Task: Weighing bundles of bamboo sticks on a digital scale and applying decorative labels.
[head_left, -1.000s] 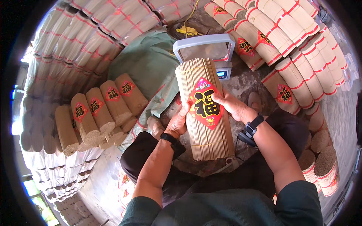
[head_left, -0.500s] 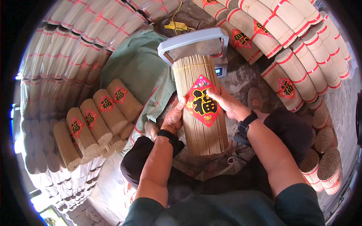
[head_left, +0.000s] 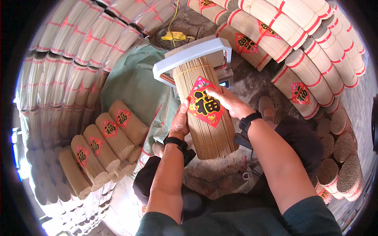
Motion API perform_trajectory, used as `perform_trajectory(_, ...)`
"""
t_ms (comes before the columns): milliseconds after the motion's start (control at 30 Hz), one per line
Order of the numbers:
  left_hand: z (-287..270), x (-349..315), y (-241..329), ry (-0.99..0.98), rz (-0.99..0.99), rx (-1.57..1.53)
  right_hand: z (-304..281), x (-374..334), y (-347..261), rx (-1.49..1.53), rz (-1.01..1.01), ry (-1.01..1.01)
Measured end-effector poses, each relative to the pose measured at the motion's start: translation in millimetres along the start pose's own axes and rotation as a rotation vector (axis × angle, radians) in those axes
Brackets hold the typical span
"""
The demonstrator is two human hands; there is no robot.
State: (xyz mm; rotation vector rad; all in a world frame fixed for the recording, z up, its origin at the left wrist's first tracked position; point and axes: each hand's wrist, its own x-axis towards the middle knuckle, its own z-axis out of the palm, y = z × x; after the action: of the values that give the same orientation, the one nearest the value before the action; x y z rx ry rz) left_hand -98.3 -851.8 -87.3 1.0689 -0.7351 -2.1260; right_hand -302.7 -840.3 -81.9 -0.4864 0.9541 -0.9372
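"Bundle of sticks (head_left: pixel 210 131), where from the grip?"

"Between the two: left hand (head_left: pixel 180 122) and right hand (head_left: pixel 233 104) are clasped on its sides, fingers partly hidden beneath."

"Long axis?"

"Pointing away from the body, far end tilted left to the pale frame (head_left: pixel 192 57); whether they touch, I can't tell."

"Which hand is nearer that end?"

"The right, thumb on the red label (head_left: pixel 207 107)."

The wide head camera looks down and forward from close above the left hand (head_left: pixel 180 122) and right hand (head_left: pixel 233 104). Glare leaves the left rim hard to read.
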Motion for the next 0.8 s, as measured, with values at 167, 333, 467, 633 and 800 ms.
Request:
perform_trajectory(167,-12,16,1,0.031,-0.049,0.011,3,10,-3,0.055,0.004,0.039)
perform_trajectory(333,-15,23,-3,-0.008,-0.075,0.011,-4,10,-4,0.044,0.026,0.039)
perform_trajectory(467,-14,19,-6,-0.025,-0.071,0.011,-2,7,0,0.049,-0.014,0.025)
perform_trajectory(633,-12,15,-4,0.012,-0.066,0.083,-3,6,5,0.051,0.016,0.024)
perform_trajectory(800,-12,18,-4,-0.038,-0.087,0.026,-8,8,12,0.1,-0.021,0.055)
